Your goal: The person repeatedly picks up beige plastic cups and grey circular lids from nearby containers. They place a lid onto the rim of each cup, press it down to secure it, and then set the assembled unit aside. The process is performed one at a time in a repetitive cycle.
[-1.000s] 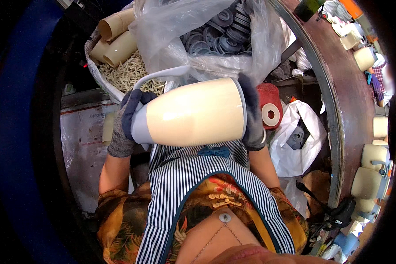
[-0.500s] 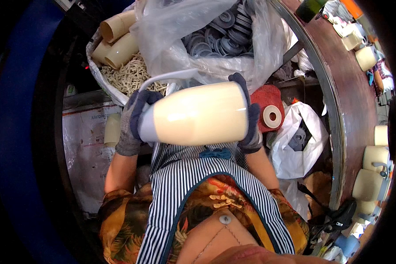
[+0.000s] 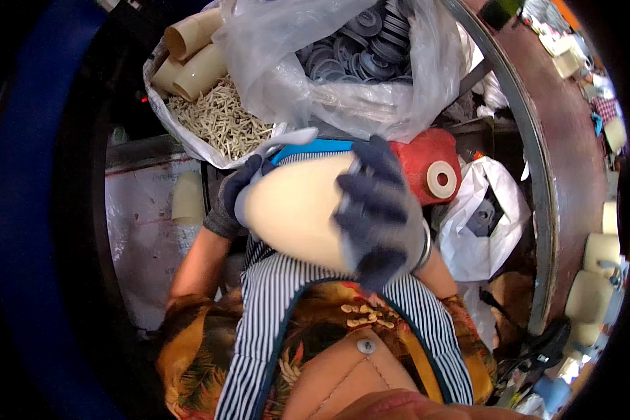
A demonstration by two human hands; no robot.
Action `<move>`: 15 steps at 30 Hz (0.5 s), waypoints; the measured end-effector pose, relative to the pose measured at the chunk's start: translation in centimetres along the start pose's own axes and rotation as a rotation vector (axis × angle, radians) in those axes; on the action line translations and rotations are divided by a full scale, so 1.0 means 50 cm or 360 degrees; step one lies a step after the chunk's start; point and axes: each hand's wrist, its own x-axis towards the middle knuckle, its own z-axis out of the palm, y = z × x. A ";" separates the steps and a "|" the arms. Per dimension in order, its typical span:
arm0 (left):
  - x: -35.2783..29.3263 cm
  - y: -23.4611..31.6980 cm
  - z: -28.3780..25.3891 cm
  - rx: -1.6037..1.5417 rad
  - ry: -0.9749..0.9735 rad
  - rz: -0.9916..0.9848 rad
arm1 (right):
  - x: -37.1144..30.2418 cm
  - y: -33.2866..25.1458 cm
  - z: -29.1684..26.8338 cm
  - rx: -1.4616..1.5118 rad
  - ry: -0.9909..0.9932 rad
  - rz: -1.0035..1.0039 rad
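A cream jug (image 3: 297, 208) with a blue-grey collar and a curved blue-grey handle (image 3: 290, 140) lies on its side above my lap. My left hand (image 3: 234, 196), in a grey and navy glove, is closed round the collar end at the left. Over the jug's right end wraps my right hand (image 3: 381, 217), also gloved, its fingers bent across the cream wall and slightly smeared by motion. The right end of the jug is hidden beneath that hand. A red piece (image 3: 427, 161) with a cream ring (image 3: 442, 180) sits just beyond my right hand.
Ahead stands a clear plastic bag (image 3: 273, 77) of grey discs. Left of it, a white sack (image 3: 171, 122) holds small pale sticks and cream cylinders (image 3: 201, 73). A white bag (image 3: 469, 245) with grey parts lies at right, beside a metal-edged table (image 3: 539, 140) bearing several cream jugs (image 3: 586, 297).
My right hand has shifted from the jug's end face onto its wall. The jug has tilted, its right end coming nearer to me. Some blue now shows behind it.
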 end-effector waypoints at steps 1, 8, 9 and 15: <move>-0.004 -0.002 -0.004 -0.0066 -0.0072 0.0037 | -0.017 0.032 0.006 0.0034 0.0087 0.0078; -0.021 0.069 0.067 0.1571 0.0231 0.0842 | -0.075 0.086 -0.025 0.0343 0.0669 0.0991; -0.047 0.069 0.109 0.1679 0.0163 0.0710 | -0.036 0.058 -0.031 0.0223 0.0463 0.0846; 0.005 0.063 0.190 0.2131 -0.0622 0.1668 | -0.167 0.095 -0.130 -0.0012 0.0190 0.1435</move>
